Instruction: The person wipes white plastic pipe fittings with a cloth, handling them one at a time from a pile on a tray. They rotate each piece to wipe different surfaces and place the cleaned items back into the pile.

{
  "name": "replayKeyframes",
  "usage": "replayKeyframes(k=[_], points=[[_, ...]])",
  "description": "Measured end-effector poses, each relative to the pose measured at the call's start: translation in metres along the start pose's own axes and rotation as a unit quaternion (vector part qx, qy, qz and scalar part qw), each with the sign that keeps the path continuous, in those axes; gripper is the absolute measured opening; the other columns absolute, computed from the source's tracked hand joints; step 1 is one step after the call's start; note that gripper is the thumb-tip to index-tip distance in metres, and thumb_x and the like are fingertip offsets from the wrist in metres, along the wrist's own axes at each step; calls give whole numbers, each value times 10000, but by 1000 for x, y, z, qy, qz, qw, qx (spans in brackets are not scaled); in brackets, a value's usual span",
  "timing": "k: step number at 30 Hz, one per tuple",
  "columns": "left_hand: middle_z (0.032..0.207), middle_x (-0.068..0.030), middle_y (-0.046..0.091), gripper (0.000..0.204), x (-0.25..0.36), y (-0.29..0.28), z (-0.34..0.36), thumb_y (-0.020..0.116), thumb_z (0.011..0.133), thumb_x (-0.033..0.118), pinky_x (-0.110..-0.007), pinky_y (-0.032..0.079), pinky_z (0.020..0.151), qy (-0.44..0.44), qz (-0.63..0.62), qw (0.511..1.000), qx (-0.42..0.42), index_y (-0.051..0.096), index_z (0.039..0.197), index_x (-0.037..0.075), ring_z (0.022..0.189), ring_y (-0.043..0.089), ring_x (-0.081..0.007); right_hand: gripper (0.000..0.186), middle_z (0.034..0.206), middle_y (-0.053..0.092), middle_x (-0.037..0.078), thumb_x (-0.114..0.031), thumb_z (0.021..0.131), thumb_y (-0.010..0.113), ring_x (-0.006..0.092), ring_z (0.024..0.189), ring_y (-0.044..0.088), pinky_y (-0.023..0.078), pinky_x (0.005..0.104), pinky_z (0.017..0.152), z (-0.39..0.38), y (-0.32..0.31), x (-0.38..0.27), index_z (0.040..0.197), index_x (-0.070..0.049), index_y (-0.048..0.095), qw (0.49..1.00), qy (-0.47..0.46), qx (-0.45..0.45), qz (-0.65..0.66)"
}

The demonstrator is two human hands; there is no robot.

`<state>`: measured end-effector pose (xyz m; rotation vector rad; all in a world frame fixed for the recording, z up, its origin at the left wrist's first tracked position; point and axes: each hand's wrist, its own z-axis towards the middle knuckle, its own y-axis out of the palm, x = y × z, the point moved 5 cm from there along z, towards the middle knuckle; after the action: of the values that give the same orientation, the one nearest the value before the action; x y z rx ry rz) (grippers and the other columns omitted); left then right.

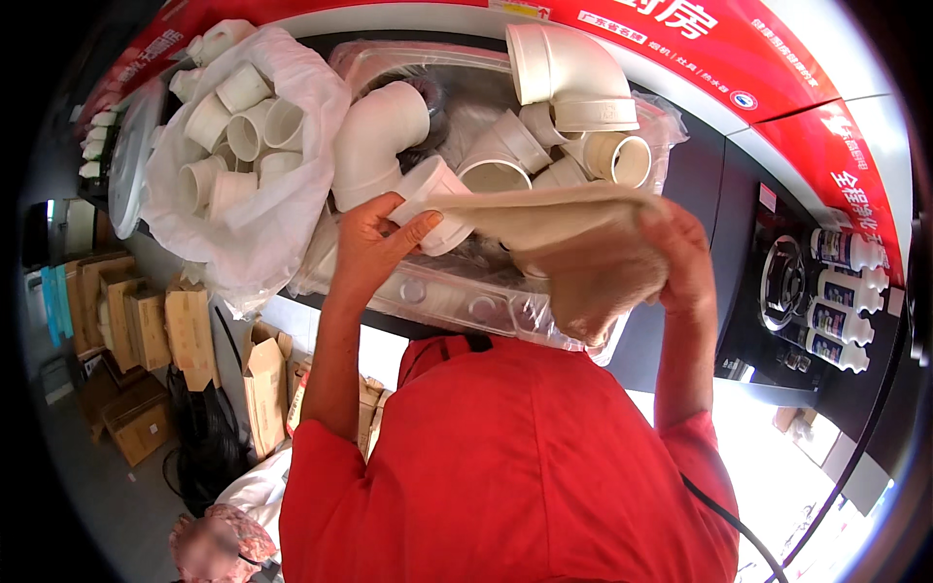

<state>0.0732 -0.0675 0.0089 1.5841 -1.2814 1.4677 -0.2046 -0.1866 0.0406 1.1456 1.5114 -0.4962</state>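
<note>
My left hand [374, 243] is closed round a short white plastic pipe fitting [434, 206] and holds it above a plastic-wrapped tray [418, 291]. A tan cloth [588, 253] stretches from that fitting across to my right hand [680, 255], which grips its far end in a bunch. The cloth's left end lies against the fitting's rim. Just beyond my hands, a large white elbow pipe [381, 136], a second elbow [573, 78] and several smaller fittings [501, 155] lie in the tray. The cloth hides part of the tray's contents.
A white plastic bag [321, 107] full of pipe fittings stands at the left. Several white bottles [841, 301] and a dark stove [777, 282] are at the right. Cardboard boxes [136, 418] stand on the floor. Another person [219, 544] is at the lower left.
</note>
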Motion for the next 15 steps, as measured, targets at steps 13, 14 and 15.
replayKeyframes(k=[13, 14, 15], points=[[902, -41, 654, 230, -40, 62, -5, 665, 822, 133, -232, 488, 642, 13, -134, 987, -88, 610, 980, -24, 760, 595, -85, 464, 935, 642, 163, -222, 857, 608, 277, 782, 628, 494, 353, 700, 0, 95, -7, 1278, -68, 489, 921, -187, -125, -317], [905, -37, 656, 231, -36, 62, -7, 670, 810, 124, -235, 489, 659, 40, -153, 984, -80, 608, 978, -22, 783, 591, -82, 487, 999, 609, 200, -251, 831, 632, 381, 883, 591, 477, 427, 779, -10, 104, 0, 1266, -83, 493, 871, -188, -197, -408], [933, -25, 659, 258, -36, 54, -10, 690, 767, 109, -251, 492, 701, 56, -53, 995, -61, 621, 989, -4, 841, 579, -82, 495, 1030, 604, 183, -275, 820, 645, 347, 914, 605, 484, 408, 793, -15, 114, 6, 1251, -81, 498, 835, -119, -292, -451]])
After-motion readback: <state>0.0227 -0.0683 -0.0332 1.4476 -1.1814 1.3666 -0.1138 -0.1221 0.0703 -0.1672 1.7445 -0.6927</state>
